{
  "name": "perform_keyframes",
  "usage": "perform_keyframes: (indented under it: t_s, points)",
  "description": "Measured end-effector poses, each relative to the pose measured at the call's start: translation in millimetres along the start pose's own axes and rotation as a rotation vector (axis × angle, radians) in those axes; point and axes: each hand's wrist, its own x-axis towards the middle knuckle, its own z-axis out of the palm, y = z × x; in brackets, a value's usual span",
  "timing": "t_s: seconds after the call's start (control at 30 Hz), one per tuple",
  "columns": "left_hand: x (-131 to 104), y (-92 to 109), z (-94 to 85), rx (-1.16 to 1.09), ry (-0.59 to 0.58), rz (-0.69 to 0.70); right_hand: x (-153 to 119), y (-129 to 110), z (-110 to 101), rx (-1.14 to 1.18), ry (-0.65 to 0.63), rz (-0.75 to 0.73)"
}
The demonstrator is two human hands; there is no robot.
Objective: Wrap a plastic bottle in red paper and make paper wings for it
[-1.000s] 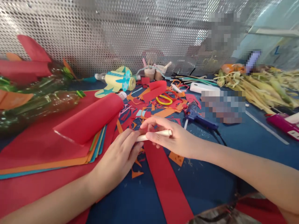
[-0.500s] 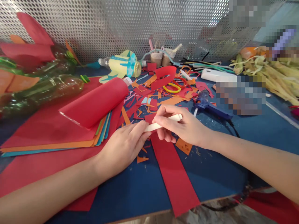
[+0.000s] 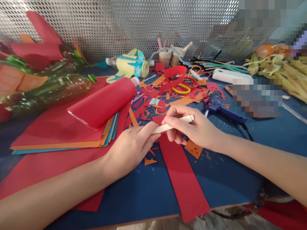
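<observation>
red paper strip (image 3: 184, 182) nearest, overhanging edge of blue table (image 3: 134, 198). left hand (image 3: 133, 145) closed on left end of white pen (image 3: 165, 128); right hand (image 3: 192, 126) grips pen nearer its right end. pen sits between hands, over strip's far part. left: red-wrapped bottle (image 3: 103, 102) lying on paper stack (image 3: 57, 134). right: blue glue gun (image 3: 225, 111). beyond: paper scraps (image 3: 183, 101), yellow-wrapped bottle (image 3: 127, 66), perforated metal sheet (image 3: 96, 28) behind.

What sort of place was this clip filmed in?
Likely a craft workspace, judging by the blue glue gun, the stack of coloured paper and the paper scraps strewn across the table.
</observation>
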Motion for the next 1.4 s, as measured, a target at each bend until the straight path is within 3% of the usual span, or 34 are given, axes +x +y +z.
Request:
perform_keyframes:
  t_s: [0.1, 0.2, 0.3, 0.4, 0.53, 0.63, 0.93, 1.23, 1.4]
  points:
    - [0.5, -0.7, -1.7, -0.023, 0.015, -0.059, 1.3, -0.7, -2.6, 0.041, 0.055, -0.002]
    - [1.1, -1.2, -2.4, -0.03, 0.023, -0.142, 7.0, 1.7, -9.8, 0.134, 0.247, -0.07]
    - [-1.0, -1.9, 0.1, 0.002, 0.007, -0.034, 15.5, 6.2, -17.4, 0.216, 0.435, -0.136]
    - [-7.4, -3.2, 4.8, 0.076, -0.038, 0.148, 20.6, 10.3, -19.5, 0.207, 0.483, -0.111]
    - [-14.5, -3.8, 8.0, 0.123, -0.064, 0.266, 19.3, 11.2, -13.9, 0.05, 0.372, -0.072]
    - [-14.7, -1.6, 6.8, 0.127, -0.069, 0.28, 17.0, 10.5, -10.0, -0.029, 0.25, -0.074]
    - [-16.8, 2.6, 9.9, 0.172, -0.056, 0.292, 18.4, 15.1, -12.3, -0.151, 0.118, -0.116]
    - [-9.5, 11.5, -0.5, 0.209, -0.246, 0.224, 24.5, 22.0, -13.3, -0.251, 0.187, -0.151]
    - [-9.2, 10.3, -0.1, 0.213, -0.27, 0.202, 25.2, 19.5, -13.2, -0.273, 0.124, -0.143]
